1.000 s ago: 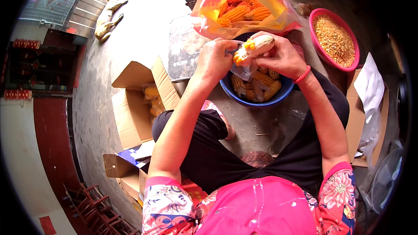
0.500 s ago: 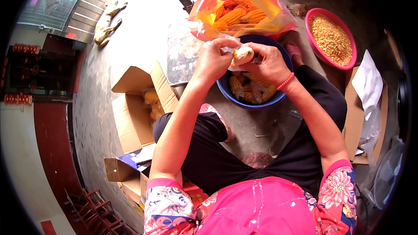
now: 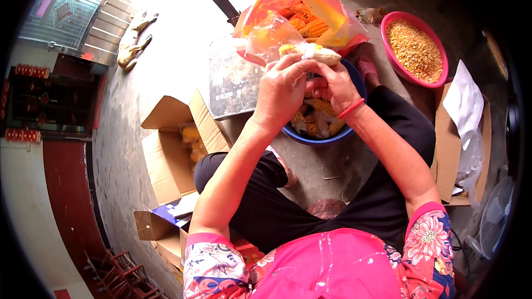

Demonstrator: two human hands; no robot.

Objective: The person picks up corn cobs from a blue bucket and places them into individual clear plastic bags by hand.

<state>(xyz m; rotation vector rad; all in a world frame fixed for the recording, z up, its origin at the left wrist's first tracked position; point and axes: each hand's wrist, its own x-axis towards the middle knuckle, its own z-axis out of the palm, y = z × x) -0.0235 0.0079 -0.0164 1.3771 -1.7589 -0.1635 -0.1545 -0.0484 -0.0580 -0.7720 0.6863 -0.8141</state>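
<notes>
Both hands are together above a blue basin [image 3: 321, 142]. They grip a corn cob [image 3: 327, 56] lying crosswise beyond the fingers, pale at its right end and yellow toward the left. Thin clear plastic [image 3: 271, 33] puffs out at the cob's left end, in front of the orange bag. My left hand [image 3: 281, 89] is closed around the near side of the cob. My right hand [image 3: 339, 86], a red band at its wrist, is closed on it too, its fingertips partly hidden. Yellow corn ears [image 3: 311, 127], some in clear plastic, lie in the basin below.
Beyond the basin, an orange and yellow plastic bag [image 3: 338, 19] holds orange corn ears [image 3: 316, 27]. A pink basin [image 3: 443, 72] of loose kernels stands at the right. Cardboard boxes [image 3: 169, 160] flank my legs. A dark-topped flat platform [image 3: 233, 86] is left of the basin; a dog [image 3: 131, 44] lies farther off.
The cob has turned from pointing at me to lying crosswise, and both hands have shifted with it. The clear plastic now billows out to its left. The view has moved slightly.
</notes>
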